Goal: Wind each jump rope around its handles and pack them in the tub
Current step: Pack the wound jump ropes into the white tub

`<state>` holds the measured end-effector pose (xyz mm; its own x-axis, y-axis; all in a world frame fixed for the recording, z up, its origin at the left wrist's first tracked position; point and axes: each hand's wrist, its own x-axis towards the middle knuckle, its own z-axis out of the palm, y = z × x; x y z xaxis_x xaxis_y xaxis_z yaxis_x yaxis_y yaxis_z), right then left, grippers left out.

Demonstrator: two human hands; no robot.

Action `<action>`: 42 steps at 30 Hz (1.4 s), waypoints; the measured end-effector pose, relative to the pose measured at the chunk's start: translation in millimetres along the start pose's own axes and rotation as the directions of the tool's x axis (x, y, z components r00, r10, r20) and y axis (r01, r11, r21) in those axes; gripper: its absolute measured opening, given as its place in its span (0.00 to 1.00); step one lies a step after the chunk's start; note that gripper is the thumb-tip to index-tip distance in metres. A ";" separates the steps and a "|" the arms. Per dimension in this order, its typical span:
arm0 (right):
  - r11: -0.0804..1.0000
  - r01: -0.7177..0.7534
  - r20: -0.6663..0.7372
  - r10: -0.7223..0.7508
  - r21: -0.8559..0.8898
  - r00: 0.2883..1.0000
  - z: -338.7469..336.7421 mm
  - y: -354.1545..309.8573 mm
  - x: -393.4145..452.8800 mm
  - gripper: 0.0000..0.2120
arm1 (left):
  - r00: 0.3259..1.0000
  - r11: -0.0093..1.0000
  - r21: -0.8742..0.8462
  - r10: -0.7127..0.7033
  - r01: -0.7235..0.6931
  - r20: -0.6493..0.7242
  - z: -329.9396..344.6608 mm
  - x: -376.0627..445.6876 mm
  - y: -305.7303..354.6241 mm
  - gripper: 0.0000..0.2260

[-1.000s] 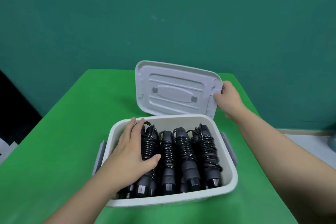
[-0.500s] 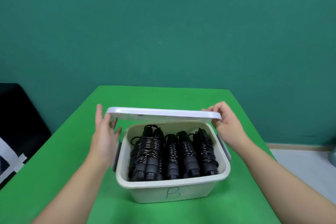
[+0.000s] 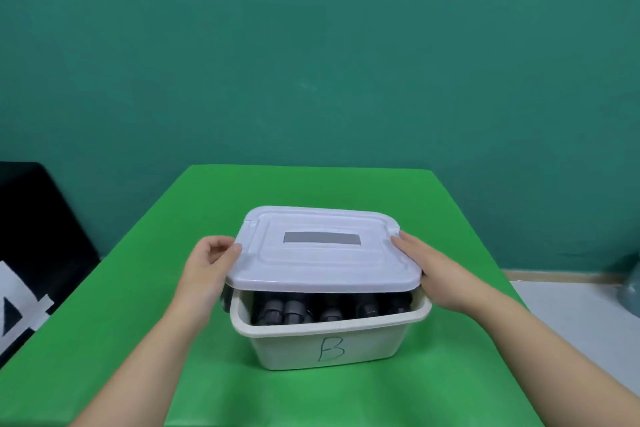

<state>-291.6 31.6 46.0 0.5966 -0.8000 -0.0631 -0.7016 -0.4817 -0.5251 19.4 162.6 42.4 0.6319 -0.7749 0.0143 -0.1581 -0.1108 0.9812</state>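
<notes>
Change: half a second ago the lid (image 3: pixel 322 250) was held nearly edge-on above the tub; it has now come down flat over the opening, with only its near edge still raised.
Far left: a black panel (image 3: pixel 38 229) with a white patch stands beside the table.
Left hand (image 3: pixel 207 270): at the lid's left edge, fingers (image 3: pixel 221 246) curled and grasping that edge.
Table (image 3: pixel 138 288): covered in bright green, with a teal wall behind it.
Tub (image 3: pixel 325 347): cream plastic, standing in the middle of the table, a handwritten letter B on its near wall.
Jump ropes (image 3: pixel 294 310): black, wound bundles lying side by side inside the tub, seen only through the gap between the raised near edge of the lid and the tub rim.
Lid: pale white, with a grey rectangular handle recess at its centre.
Right hand (image 3: pixel 440 270): on the lid's right edge, fingers (image 3: pixel 408 246) fairly straight along the top and the thumb hidden under the rim; a firm grasp cannot be told.
Far right: a bluish rounded object (image 3: pixel 628 291), partly out of view.
</notes>
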 end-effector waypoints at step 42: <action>0.780 -0.524 0.013 0.554 0.341 0.832 13.5 -9.0 11.8 0.19 | 0.939 0.733 0.614 0.102 -0.293 0.328 1.1 -36.6 -13.0 0.22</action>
<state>-272.9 31.3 38.5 0.1131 -0.9283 -0.3543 -0.7273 0.1656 -0.6660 -2.6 191.7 28.9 0.3288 -0.9431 0.0501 -0.7669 -0.2357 0.5969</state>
